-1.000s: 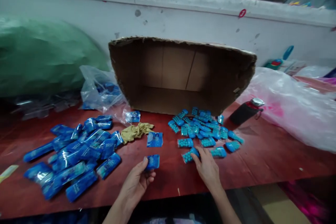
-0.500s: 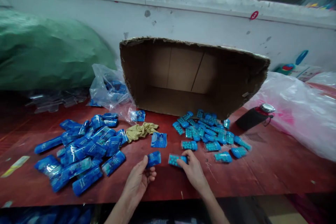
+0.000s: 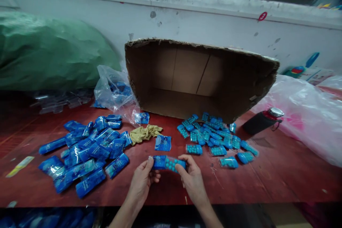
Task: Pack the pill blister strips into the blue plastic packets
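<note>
Between thumb and fingers, my left hand (image 3: 143,177) grips a blue printed sleeve (image 3: 159,162). My right hand (image 3: 192,178) pinches a small clear container of turquoise balls (image 3: 171,164) by its blue-capped end. The container's other end meets the sleeve's right end; whether it is inside the sleeve I cannot tell. Just beyond my hands a flat blue printed packet (image 3: 162,143) lies on the red table (image 3: 165,196). Left of my left hand is a heap of blue wrapped packs (image 3: 91,149). Loose containers of turquoise balls (image 3: 211,131) lie scattered beyond my right hand.
A large cardboard box (image 3: 187,74) lies on its side at the back, opening towards me. A crumpled yellowish cloth (image 3: 145,133) and a clear plastic bag (image 3: 112,89) sit left of it. To the right are a dark bottle (image 3: 260,121) and clear plastic sheeting (image 3: 307,110).
My right hand has brought the ball container left and up against the sleeve in my left hand. The two were apart before. The view has shifted slightly.
</note>
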`<move>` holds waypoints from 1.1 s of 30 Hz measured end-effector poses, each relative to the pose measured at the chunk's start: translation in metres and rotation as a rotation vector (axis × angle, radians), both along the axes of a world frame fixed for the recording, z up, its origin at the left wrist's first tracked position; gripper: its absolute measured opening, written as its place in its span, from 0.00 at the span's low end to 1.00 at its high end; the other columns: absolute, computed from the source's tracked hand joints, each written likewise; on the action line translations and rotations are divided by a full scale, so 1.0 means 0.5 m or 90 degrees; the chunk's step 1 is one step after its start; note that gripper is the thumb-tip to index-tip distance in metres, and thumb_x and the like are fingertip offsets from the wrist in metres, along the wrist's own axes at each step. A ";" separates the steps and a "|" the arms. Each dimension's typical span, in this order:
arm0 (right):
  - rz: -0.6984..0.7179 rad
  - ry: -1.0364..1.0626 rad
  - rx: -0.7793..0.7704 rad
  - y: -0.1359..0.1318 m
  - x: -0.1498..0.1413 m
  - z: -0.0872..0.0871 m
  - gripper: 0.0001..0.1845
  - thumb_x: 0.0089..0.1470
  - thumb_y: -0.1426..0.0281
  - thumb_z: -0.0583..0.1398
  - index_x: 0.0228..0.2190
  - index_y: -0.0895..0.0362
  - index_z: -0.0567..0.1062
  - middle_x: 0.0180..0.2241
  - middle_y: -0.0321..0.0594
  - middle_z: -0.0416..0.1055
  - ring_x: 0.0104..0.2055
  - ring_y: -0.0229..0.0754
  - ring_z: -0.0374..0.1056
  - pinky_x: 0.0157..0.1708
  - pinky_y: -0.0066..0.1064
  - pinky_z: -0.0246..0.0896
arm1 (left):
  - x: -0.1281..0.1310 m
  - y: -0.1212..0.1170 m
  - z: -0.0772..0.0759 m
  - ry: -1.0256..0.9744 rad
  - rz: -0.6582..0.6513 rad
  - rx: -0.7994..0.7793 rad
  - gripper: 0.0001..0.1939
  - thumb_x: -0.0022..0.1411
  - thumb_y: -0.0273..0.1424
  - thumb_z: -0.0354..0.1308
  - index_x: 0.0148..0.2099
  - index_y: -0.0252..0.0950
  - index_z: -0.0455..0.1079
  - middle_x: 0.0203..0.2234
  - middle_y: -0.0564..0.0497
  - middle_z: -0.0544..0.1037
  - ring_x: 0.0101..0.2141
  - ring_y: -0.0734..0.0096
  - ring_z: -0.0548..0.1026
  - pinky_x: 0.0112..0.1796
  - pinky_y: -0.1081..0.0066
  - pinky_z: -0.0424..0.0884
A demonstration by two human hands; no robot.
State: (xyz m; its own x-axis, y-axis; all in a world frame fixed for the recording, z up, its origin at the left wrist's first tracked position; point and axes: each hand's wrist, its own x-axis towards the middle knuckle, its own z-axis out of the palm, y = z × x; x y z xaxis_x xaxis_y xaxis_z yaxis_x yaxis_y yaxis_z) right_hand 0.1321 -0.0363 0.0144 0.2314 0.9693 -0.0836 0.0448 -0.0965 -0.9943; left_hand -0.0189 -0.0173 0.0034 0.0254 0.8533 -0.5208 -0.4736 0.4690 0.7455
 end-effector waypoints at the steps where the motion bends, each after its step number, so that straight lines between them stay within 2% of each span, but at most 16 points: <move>1: 0.002 -0.009 0.001 -0.001 0.001 0.001 0.14 0.43 0.61 0.59 0.31 0.57 0.69 0.17 0.28 0.60 0.14 0.30 0.52 0.11 0.21 0.48 | -0.002 0.000 0.002 0.004 0.000 0.009 0.15 0.44 0.39 0.61 0.27 0.32 0.66 0.14 0.53 0.72 0.15 0.76 0.69 0.16 0.78 0.63; 8: 0.017 -0.070 0.013 -0.005 0.007 0.014 0.12 0.44 0.62 0.59 0.30 0.56 0.71 0.21 0.33 0.65 0.22 0.35 0.61 0.19 0.23 0.56 | -0.010 0.007 0.021 0.066 -0.001 0.068 0.15 0.43 0.40 0.62 0.27 0.32 0.66 0.14 0.54 0.72 0.16 0.74 0.70 0.17 0.76 0.65; 15: 0.065 -0.196 0.133 -0.007 0.012 0.032 0.07 0.47 0.68 0.58 0.31 0.55 0.71 0.28 0.36 0.67 0.30 0.39 0.63 0.31 0.26 0.59 | -0.013 0.011 0.015 0.074 -0.021 0.039 0.17 0.44 0.41 0.61 0.28 0.32 0.66 0.14 0.53 0.72 0.15 0.74 0.70 0.16 0.77 0.66; 17: 0.074 -0.197 0.146 -0.006 0.014 0.031 0.07 0.47 0.67 0.58 0.31 0.55 0.71 0.29 0.37 0.67 0.31 0.39 0.64 0.32 0.26 0.60 | -0.016 0.013 0.014 0.083 -0.022 0.034 0.17 0.44 0.42 0.61 0.29 0.32 0.66 0.14 0.53 0.73 0.16 0.74 0.70 0.17 0.76 0.66; 24: 0.031 -0.139 0.062 -0.002 0.013 0.023 0.09 0.47 0.66 0.58 0.31 0.56 0.71 0.27 0.35 0.68 0.28 0.38 0.64 0.28 0.26 0.61 | -0.019 0.014 0.013 0.077 -0.038 0.071 0.16 0.45 0.41 0.60 0.27 0.32 0.66 0.13 0.53 0.73 0.16 0.73 0.70 0.17 0.76 0.66; 29: 0.063 -0.201 0.143 -0.005 0.015 0.028 0.07 0.47 0.70 0.58 0.32 0.55 0.71 0.30 0.37 0.68 0.33 0.39 0.65 0.33 0.26 0.60 | -0.022 0.013 0.009 0.140 -0.025 0.068 0.16 0.42 0.41 0.62 0.26 0.32 0.68 0.13 0.52 0.73 0.16 0.73 0.71 0.17 0.76 0.66; 33: 0.070 -0.212 0.189 -0.008 0.016 0.016 0.06 0.49 0.69 0.57 0.33 0.54 0.71 0.31 0.38 0.67 0.34 0.40 0.65 0.35 0.27 0.60 | -0.021 0.016 0.010 0.132 -0.021 0.036 0.17 0.43 0.41 0.61 0.28 0.32 0.68 0.13 0.53 0.73 0.15 0.73 0.70 0.16 0.77 0.65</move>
State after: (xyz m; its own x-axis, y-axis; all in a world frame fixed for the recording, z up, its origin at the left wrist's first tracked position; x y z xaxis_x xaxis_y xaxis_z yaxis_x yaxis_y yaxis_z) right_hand 0.1401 -0.0401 0.0225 0.0926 0.9603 0.2630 0.3613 0.2137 -0.9076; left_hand -0.0292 -0.0093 0.0082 -0.0493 0.8816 -0.4693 -0.2923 0.4366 0.8509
